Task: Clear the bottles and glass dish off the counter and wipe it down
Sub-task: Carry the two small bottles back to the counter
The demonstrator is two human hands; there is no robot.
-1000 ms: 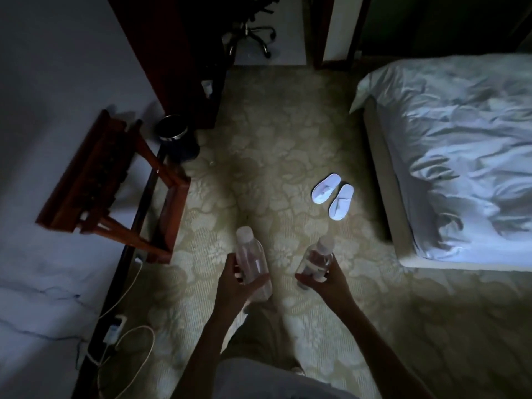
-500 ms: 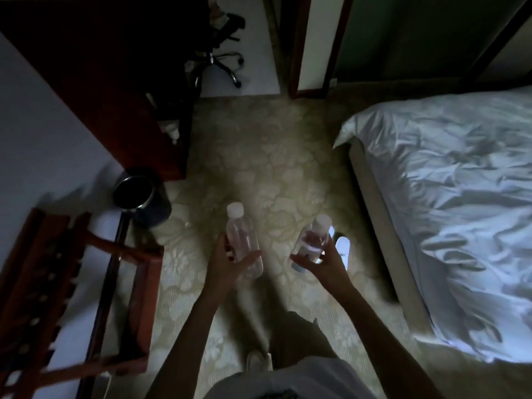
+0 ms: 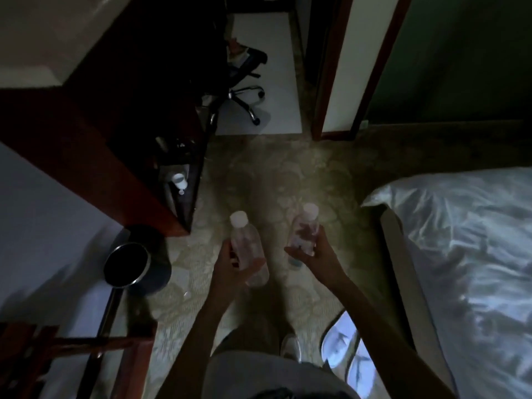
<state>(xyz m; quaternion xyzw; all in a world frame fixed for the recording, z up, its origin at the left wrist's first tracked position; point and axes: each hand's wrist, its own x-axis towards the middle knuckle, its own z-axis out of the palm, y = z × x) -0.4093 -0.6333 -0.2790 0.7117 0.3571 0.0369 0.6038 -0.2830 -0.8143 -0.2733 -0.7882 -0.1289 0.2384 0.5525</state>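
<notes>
I hold two clear plastic bottles with white caps over a patterned carpet in a dim room. My left hand point(image 3: 230, 262) grips the left bottle point(image 3: 248, 246) around its lower body, cap pointing away from me. My right hand point(image 3: 315, 254) holds the right bottle point(image 3: 304, 227) from below and the side, tilted slightly left. Neither the counter nor the glass dish can be made out.
A round metal bin point(image 3: 128, 263) stands on the floor at the left, beside a dark wooden cabinet point(image 3: 121, 145) with a small white cup point(image 3: 179, 180) on its shelf. A bed point(image 3: 460, 254) fills the right. White slippers point(image 3: 345, 355) lie by my feet. An office chair point(image 3: 244, 90) stands beyond.
I have walked forward: the slippers slid from ahead of my hands to beside my feet, and the bin and cabinet came closer. Both hands keep their bottles.
</notes>
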